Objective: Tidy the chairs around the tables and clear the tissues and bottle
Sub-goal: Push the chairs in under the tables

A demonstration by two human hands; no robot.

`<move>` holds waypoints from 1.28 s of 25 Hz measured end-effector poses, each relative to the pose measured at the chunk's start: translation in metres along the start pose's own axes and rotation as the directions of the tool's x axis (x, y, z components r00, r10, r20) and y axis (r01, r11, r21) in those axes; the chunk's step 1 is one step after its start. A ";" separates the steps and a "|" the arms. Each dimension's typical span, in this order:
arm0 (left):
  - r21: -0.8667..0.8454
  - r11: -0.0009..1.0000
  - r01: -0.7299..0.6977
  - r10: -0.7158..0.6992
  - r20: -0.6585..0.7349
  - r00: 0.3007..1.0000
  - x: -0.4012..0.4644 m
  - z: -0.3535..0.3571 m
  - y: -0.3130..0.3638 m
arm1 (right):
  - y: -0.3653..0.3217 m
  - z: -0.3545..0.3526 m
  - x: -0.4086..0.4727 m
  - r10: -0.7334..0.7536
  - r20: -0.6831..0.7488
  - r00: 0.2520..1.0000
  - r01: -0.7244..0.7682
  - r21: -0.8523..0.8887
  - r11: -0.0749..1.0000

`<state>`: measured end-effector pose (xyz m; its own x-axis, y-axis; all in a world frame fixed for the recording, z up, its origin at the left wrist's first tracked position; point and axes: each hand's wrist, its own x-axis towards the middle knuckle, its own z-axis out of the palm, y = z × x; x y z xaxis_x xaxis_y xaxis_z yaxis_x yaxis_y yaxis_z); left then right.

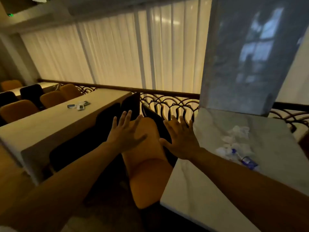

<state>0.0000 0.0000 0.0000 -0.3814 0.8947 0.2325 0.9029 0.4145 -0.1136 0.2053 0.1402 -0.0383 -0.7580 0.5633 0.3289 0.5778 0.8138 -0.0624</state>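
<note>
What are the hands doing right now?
Left hand: open, fingers spread, holding nothing, over the orange chair.
Right hand: open, fingers spread, holding nothing.

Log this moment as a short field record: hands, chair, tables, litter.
left hand: open, fingers spread, over the orange chair's back
right hand: open, fingers spread, at the chair's right edge
orange chair: in the gap between the two tables
wooden table: left, small items on top
marble table: right
tissues: crumpled, on marble table
bottle: lying on its side, near the tissues
</note>
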 end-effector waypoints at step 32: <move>-0.106 0.994 -0.038 0.077 0.399 0.914 0.182 0.282 -0.364 | -0.240 0.328 0.307 0.289 0.445 0.847 -0.365 0.093 0.926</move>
<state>-0.4541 0.0590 -0.1887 -0.3578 0.9159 -0.1821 0.9325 0.3606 -0.0190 -0.2652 0.1651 -0.2317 -0.6098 0.7764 -0.1590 0.7839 0.5613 -0.2655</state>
